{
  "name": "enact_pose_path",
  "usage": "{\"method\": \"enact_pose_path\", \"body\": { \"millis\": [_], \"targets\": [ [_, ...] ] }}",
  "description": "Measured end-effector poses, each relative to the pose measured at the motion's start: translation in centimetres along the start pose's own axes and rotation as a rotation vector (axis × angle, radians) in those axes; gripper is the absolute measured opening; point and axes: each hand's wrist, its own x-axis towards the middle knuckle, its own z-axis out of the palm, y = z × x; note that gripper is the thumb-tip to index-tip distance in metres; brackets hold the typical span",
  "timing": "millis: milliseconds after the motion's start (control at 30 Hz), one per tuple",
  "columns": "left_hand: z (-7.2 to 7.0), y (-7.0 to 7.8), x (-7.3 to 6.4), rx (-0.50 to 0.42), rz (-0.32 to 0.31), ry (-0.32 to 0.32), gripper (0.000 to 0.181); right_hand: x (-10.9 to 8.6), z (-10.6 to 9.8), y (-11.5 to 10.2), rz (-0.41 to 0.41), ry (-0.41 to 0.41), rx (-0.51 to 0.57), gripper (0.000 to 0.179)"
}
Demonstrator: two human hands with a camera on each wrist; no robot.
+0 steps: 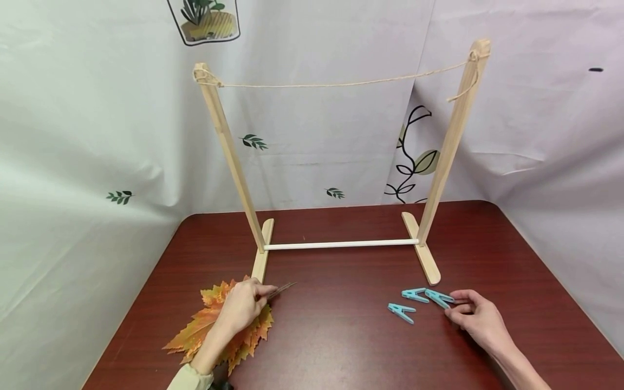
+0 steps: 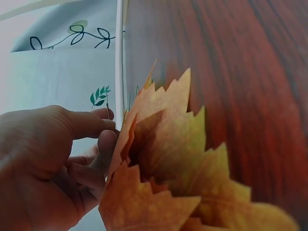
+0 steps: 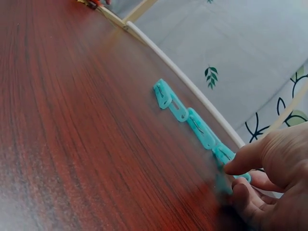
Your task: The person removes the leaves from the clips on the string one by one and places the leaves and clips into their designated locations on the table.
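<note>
My left hand [image 1: 242, 306] pinches thin stems [image 1: 283, 290] between thumb and fingers over a pile of orange-yellow artificial maple leaves [image 1: 195, 329]. The left wrist view shows the leaves [image 2: 163, 139] close beside the fingertips. On the right, my right hand [image 1: 480, 319] has its thumb and fingers at the end of a light blue clothespin [image 1: 439, 298], pinching it near the table. Two more clothespins lie just left of it, an upper one [image 1: 414, 294] and a lower one [image 1: 402, 312]. In the right wrist view the fingers partly hide the gripped clothespin [image 3: 224, 154].
A wooden stand with a left post [image 1: 229, 146] and a right post [image 1: 453, 141] is on the dark red table [image 1: 331, 325]. A string [image 1: 336, 85] is tied between the post tops, and a white rod [image 1: 341, 245] joins the feet. Printed white cloth [image 1: 312, 151] hangs behind.
</note>
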Motion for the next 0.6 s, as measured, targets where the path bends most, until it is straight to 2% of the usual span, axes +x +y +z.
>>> {"method": "enact_pose_path", "body": {
  "millis": [167,300,467,600],
  "targets": [
    [0.17,0.04,-0.13,-0.003,-0.009,-0.002,0.026,0.07,-0.03,-0.04,-0.034,0.003,-0.076,0.042],
    [0.38,-0.10,-0.22,0.008,0.009,0.011,0.025,0.12,-0.12,-0.11,-0.043,-0.001,-0.123,0.042],
    [0.58,-0.29,-0.36,0.024,0.043,0.039,0.023,0.21,-0.21,-0.20,-0.025,-0.013,-0.130,0.043],
    [0.62,-0.29,-0.46,0.038,0.037,0.042,0.022,0.28,-0.22,-0.24,-0.011,-0.011,-0.118,0.043]
  ]
}}
